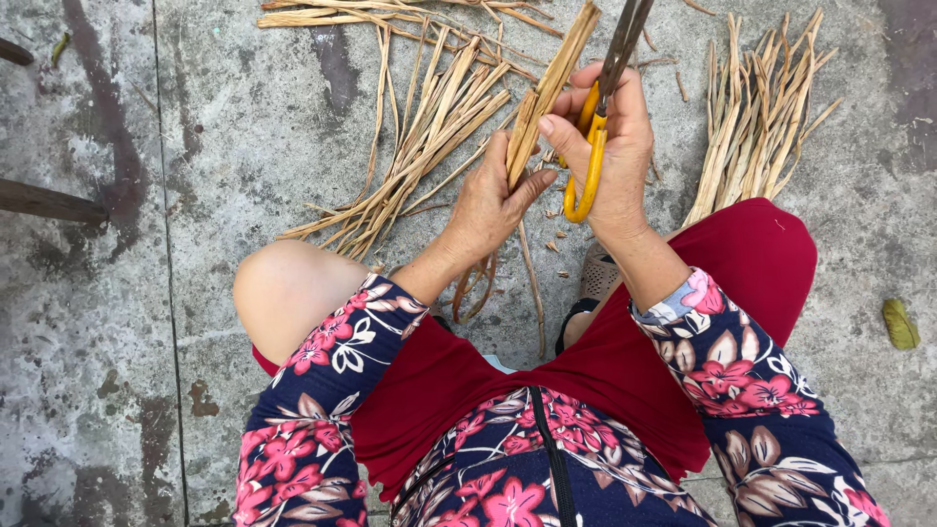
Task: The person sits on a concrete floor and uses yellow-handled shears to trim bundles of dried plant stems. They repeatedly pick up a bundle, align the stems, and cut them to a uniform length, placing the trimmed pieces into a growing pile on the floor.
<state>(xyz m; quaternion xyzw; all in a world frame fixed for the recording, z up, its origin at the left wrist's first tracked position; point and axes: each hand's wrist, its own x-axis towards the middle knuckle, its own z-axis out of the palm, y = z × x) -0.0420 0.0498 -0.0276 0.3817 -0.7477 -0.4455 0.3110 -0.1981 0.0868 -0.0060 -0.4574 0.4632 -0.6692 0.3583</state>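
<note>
no packages, labels, signs — no screens

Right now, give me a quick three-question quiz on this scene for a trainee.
1. True or false: the right hand holds scissors with yellow handles.
2. What does the left hand grip? A) a bundle of dried stalks B) a knife C) a cup
3. Which side of the concrete floor has the green leaf, the person's left or right?

Key: 1 true; 2 A; 3 right.
</note>
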